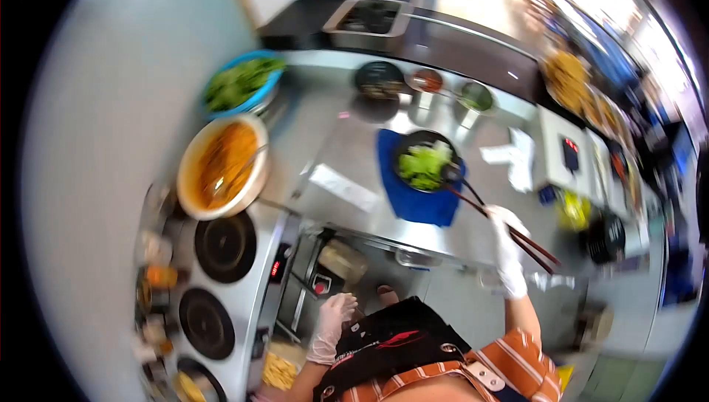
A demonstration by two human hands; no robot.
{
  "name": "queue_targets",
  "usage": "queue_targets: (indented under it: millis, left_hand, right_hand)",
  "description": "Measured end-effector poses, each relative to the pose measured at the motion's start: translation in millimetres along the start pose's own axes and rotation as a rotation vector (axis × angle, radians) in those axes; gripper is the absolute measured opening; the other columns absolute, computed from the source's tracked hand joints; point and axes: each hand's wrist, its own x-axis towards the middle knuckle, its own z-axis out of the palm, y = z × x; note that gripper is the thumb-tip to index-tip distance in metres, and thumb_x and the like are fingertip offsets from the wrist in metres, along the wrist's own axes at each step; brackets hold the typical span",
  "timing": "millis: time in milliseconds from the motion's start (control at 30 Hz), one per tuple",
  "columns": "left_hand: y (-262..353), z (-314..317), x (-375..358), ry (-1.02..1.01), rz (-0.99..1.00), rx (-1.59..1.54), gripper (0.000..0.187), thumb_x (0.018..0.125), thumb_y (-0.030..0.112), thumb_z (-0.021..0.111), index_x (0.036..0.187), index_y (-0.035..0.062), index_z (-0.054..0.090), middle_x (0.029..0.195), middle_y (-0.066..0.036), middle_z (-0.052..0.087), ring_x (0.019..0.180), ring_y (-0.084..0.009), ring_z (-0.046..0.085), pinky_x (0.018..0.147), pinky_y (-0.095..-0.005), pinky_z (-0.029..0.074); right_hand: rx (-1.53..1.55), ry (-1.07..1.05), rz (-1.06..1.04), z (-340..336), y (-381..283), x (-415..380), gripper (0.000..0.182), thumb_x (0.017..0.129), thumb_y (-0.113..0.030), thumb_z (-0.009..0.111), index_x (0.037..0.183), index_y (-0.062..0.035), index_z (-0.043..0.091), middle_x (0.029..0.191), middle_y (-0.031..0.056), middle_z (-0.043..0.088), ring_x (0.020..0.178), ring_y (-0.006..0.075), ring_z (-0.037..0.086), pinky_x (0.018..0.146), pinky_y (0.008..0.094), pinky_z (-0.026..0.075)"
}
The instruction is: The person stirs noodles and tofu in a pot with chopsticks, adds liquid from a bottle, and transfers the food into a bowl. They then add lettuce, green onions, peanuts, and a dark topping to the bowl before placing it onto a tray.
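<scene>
My right hand point(508, 243), in a white glove, is closed around long brown chopsticks point(535, 249) and what looks like a dark ladle point(450, 172). Their far ends reach over a black bowl point(405, 180) of chopped green leaves point(427, 162). That bowl rests on a blue cloth point(428, 210) on the steel counter. Low in the view, my left hand point(334, 324), also gloved, is held near the black apron point(402, 339) with its fingers curled in; I cannot tell what is in them.
Left of the counter are a blue basin point(209, 115) of leafy greens, a cream bowl point(260, 132) of orange food with a spoon, and a cooktop point(255, 284). Small containers point(379, 78) line the counter's back. A white cloth point(521, 158) and a scale point(559, 147) are on the right.
</scene>
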Motion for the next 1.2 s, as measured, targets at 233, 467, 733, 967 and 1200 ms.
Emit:
queue_targets:
  millis: [233, 467, 733, 967, 1200]
  left_hand:
    - [-88, -53, -42, 0.355, -0.022, -0.218, 0.031, 0.096, 0.027, 0.053, 0.106, 0.0004, 0.065, 0.097, -0.009, 0.069, 0.087, -0.0183, 0.068, 0.075, -0.0289, 0.054]
    - [-120, -127, -166, 0.771, 0.212, 0.11, 0.028, 0.093, 0.028, 0.057, 0.093, 0.0021, 0.066, 0.088, -0.012, 0.069, 0.083, -0.0236, 0.066, 0.076, -0.035, 0.052]
    - [-153, -352, -404, 1.839, 0.11, 0.76, 0.023, 0.081, 0.02, 0.066, 0.099, 0.0043, 0.063, 0.094, -0.017, 0.063, 0.086, -0.0359, 0.06, 0.078, -0.0427, 0.049]
    - [-242, -512, -488, 1.548, -0.113, 0.598, 0.05, 0.083, 0.035, 0.068, 0.117, -0.0013, 0.059, 0.105, -0.022, 0.065, 0.098, -0.0352, 0.063, 0.086, -0.0396, 0.049]
    - [-235, -513, -499, 1.234, -0.019, 0.307, 0.053, 0.085, 0.038, 0.07, 0.117, -0.0023, 0.06, 0.1, -0.021, 0.067, 0.094, -0.0319, 0.066, 0.082, -0.0355, 0.05]
  right_hand:
    - [0.552, -0.04, 0.313, 31, 12, 41, 0.043, 0.101, -0.027, 0.04, 0.117, 0.01, 0.055, 0.119, 0.0181, 0.058, 0.114, 0.0249, 0.055, 0.098, 0.0358, 0.044]
    - [0.195, -0.707, -0.205, 222, -117, -79, 0.014, 0.093, -0.007, 0.056, 0.098, 0.0053, 0.06, 0.094, 0.0068, 0.058, 0.09, 0.0185, 0.057, 0.08, 0.0298, 0.047]
    - [0.824, -1.482, -0.177, 367, -298, -315, 0.013, 0.088, 0.003, 0.056, 0.095, 0.0061, 0.067, 0.098, 0.0125, 0.068, 0.094, 0.0216, 0.063, 0.088, 0.0333, 0.048]
    - [0.813, -1.728, -0.325, 466, -376, -530, 0.013, 0.085, -0.001, 0.065, 0.097, 0.0029, 0.068, 0.099, 0.0115, 0.069, 0.093, 0.0188, 0.065, 0.085, 0.0289, 0.05]
    - [0.577, -1.69, -0.487, 471, -382, -594, 0.01, 0.086, -0.004, 0.065, 0.093, 0.0025, 0.068, 0.093, 0.0135, 0.068, 0.087, 0.0199, 0.066, 0.08, 0.027, 0.051]
